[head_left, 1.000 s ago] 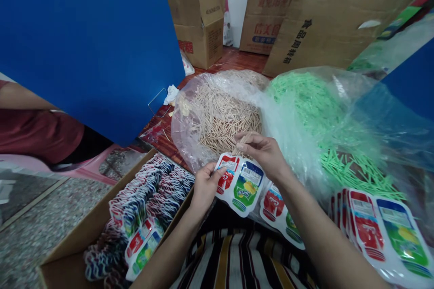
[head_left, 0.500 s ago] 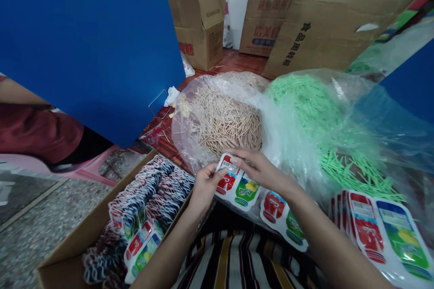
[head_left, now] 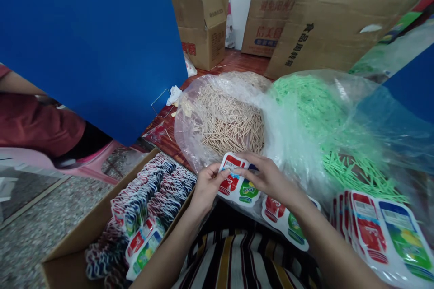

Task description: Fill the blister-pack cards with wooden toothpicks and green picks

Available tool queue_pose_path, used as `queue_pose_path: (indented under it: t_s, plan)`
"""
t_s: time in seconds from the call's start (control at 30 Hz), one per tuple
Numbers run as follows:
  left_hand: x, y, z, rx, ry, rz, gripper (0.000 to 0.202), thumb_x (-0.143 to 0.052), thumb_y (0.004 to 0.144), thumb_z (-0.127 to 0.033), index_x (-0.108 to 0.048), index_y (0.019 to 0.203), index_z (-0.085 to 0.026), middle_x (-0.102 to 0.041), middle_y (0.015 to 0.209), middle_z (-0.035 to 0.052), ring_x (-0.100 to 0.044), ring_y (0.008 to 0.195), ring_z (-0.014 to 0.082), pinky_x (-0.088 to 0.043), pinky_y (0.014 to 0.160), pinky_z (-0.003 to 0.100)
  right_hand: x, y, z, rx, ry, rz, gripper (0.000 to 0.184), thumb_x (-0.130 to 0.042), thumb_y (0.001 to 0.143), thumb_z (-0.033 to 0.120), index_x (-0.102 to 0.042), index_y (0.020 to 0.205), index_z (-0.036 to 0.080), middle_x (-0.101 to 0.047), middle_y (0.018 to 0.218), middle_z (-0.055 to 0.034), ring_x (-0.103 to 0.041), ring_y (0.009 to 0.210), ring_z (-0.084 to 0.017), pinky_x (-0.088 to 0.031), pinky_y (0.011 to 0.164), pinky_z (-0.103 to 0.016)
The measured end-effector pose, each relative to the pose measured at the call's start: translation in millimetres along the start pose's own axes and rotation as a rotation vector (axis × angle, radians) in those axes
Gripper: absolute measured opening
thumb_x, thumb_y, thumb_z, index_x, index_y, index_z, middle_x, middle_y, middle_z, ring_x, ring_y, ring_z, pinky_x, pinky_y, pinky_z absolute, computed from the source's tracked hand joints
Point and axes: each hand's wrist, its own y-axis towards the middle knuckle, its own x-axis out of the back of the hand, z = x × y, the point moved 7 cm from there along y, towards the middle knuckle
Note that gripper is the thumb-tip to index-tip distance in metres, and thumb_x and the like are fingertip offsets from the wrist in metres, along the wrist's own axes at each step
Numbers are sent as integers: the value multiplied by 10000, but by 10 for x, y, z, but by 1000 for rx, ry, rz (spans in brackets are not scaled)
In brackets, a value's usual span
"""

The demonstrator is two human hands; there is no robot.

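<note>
My left hand (head_left: 204,192) pinches the left edge of a double packet (head_left: 228,184), one half printed red with "Cola", the other green. Across the packet's top reaches my right hand (head_left: 266,177), its fingers closed near the upper middle; its fingertips partly cover the print. Another double packet (head_left: 273,210) lies just below, partly hidden by my right forearm. Beyond my hands, a clear plastic bag holds many short tan sticks (head_left: 233,122). Bright green sticks (head_left: 310,99) fill a second bag to its right.
An open carton (head_left: 69,241) at lower left holds rows of packets. More packets (head_left: 368,226) lean in a stack at lower right. A blue panel (head_left: 91,45) blocks the left, with a person's red sleeve (head_left: 37,122) beyond. Cardboard boxes (head_left: 203,22) stand behind.
My right hand's fingers have shifted slightly over the packet's top, covering more of the green half. The whole view has moved a little; the packet stays between both hands.
</note>
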Motion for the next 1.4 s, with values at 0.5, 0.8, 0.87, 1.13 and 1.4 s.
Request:
queue_pose_path:
  t_s: [0.5, 0.8, 0.87, 1.13, 1.4]
  plan:
    - [-186, -6, 15, 119, 93, 138, 308, -805, 599, -271, -683, 823, -98, -702, 700, 46, -629, 582, 153, -509, 573, 271, 121, 9, -161, -230, 175, -20, 506, -662, 791, 352, -507, 1251, 206, -667, 820, -14, -634, 772, -179, -501, 694, -292]
    - [-181, 53, -84, -105, 271, 83, 253, -793, 613, -263, -669, 784, -122, -655, 693, 10, -581, 603, 131, -495, 604, 261, 107, -7, -70, -104, 122, 39, 198, -610, 840, 334, -680, 787, 157, -617, 729, -23, -577, 676, -136, -438, 612, -244]
    - [-196, 40, -213, -243, 379, 97, 185, -775, 644, -239, -670, 749, -127, -645, 710, 20, -592, 659, 147, -494, 648, 275, 141, -15, 47, -16, 41, 6, 159, -592, 853, 270, -666, 766, 159, -613, 716, -23, -558, 670, -137, -429, 615, -257]
    - [-235, -257, -629, -1031, 861, -7, 184, -610, 781, -101, -683, 922, -196, -651, 940, 75, -612, 894, 197, -506, 787, 367, 118, -239, 350, 385, -368, -239, 255, -491, 829, 66, -658, 958, 210, -661, 836, -27, -547, 850, -178, -437, 942, -457]
    - [-257, -492, -730, -1334, 978, -5, 238, -594, 812, -105, -649, 1022, -201, -647, 1022, 96, -609, 1003, 232, -529, 844, 436, 90, -415, 413, 534, -454, -339, 242, -457, 896, 145, -647, 1041, 179, -687, 936, -60, -570, 979, -200, -495, 923, -492]
